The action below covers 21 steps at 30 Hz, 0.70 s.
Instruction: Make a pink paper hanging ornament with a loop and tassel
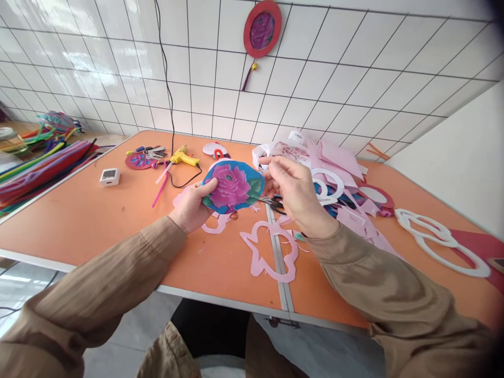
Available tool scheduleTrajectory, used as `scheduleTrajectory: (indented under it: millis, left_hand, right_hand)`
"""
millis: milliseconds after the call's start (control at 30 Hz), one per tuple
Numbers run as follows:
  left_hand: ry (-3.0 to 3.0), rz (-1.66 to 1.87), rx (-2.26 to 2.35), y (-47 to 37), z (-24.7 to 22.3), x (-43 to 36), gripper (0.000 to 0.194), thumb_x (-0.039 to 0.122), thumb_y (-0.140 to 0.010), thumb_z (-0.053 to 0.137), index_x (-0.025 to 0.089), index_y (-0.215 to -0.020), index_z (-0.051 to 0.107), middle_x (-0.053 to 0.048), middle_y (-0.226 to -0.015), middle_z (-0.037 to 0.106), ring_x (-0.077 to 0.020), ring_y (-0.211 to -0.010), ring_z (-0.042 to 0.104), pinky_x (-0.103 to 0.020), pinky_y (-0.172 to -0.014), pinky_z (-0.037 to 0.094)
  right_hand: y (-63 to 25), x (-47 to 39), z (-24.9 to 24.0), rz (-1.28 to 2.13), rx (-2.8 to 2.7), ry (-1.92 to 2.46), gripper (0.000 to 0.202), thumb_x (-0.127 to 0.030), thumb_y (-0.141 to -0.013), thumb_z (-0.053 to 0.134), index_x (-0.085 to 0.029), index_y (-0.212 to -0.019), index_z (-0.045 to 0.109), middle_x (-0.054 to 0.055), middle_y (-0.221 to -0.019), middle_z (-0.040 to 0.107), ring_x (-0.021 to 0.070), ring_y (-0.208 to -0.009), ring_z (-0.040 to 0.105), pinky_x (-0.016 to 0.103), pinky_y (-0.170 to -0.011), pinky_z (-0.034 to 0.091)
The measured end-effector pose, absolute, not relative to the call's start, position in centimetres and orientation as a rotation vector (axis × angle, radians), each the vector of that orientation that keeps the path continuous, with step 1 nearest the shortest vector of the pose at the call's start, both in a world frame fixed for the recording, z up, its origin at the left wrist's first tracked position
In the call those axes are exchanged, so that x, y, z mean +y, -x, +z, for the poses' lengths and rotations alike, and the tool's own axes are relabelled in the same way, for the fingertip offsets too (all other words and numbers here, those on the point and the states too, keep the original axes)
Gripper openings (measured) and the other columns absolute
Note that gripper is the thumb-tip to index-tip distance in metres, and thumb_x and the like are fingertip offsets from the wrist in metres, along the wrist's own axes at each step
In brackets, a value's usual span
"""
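Observation:
My left hand (195, 205) grips the left side of a rounded blue flower-print fabric piece (230, 184), thumb on top. The print is a large purple-pink flower with green leaves. At the piece's right edge is my right hand (291, 189), its fingers bent and seemingly pinching that edge; the fingertips are partly hidden. Black-handled scissors (279, 205) lie on the table just behind my right hand. Below, on the orange tabletop, rests a pink cut-out frame scrap (254, 257) with a wavy outline. More pink scraps (214, 226) lie beneath the held piece.
A yellow glue gun (184, 156) with a black cord lies behind, near a white box-shaped device (109, 177). Pink sheets (334, 157) and white rings (441, 241) are at right. Colourful pipe cleaners (47, 168) fill the left. A round red-rimmed ornament (262, 48) hangs on the tiled wall.

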<state>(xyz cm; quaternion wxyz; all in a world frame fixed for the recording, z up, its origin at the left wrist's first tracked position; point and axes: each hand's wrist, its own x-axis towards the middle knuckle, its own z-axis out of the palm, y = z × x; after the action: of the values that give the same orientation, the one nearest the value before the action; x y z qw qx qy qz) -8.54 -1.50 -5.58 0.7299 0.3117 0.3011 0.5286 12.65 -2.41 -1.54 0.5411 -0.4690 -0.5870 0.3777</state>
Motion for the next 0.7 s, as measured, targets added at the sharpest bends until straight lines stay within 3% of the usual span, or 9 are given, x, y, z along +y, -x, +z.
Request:
scheduleTrajectory:
  millis: [200,400,500,700]
  left_hand:
    - [-0.690,1.142,0.659,8.7,-5.6,-1.5,0.013,0.019,-0.089,0.077,0.013,-0.101,0.077,-0.009,-0.089,0.082,-0.0226,-0.076,0.078,-0.031,-0.071,0.062]
    - [-0.729,1.102,0.643,8.9,-5.8,-1.3,0.021,0.021,-0.086,0.082,0.012,-0.104,0.077,-0.011,-0.092,0.082,-0.0240,-0.077,0.079,-0.033,-0.071,0.063]
    - [-0.764,1.072,0.640,9.0,-6.2,-1.3,0.025,0.024,-0.082,0.086,0.010,-0.101,0.076,-0.010,-0.085,0.080,-0.0224,-0.072,0.076,-0.032,-0.069,0.063]
    - [-0.870,0.981,0.607,9.2,-6.6,-1.2,0.036,0.041,-0.080,0.089,0.010,-0.094,0.075,-0.014,-0.088,0.080,-0.0276,-0.080,0.078,-0.037,-0.073,0.063]
  right_hand:
    - [-13.3,-2.0,-1.2,0.794,-1.450,1.112,0.029,-0.051,-0.093,0.069,-0.022,-0.092,0.072,0.001,-0.074,0.067,0.0123,-0.052,0.056,0.030,-0.053,0.045]
    - [-13.2,-2.1,-0.9,0.740,-1.608,1.086,0.033,-0.049,-0.089,0.069,-0.022,-0.071,0.065,0.004,-0.077,0.068,0.0177,-0.074,0.063,0.032,-0.065,0.047]
    - [-12.9,-2.2,-1.2,0.812,-1.693,1.042,0.030,-0.049,-0.085,0.072,-0.021,-0.075,0.067,0.004,-0.082,0.070,0.0197,-0.081,0.064,0.034,-0.071,0.049]
    - [-12.4,-2.3,-1.8,0.917,-1.714,1.160,0.028,-0.044,-0.075,0.075,-0.020,-0.068,0.063,0.002,-0.067,0.061,0.0167,-0.065,0.054,0.032,-0.059,0.043]
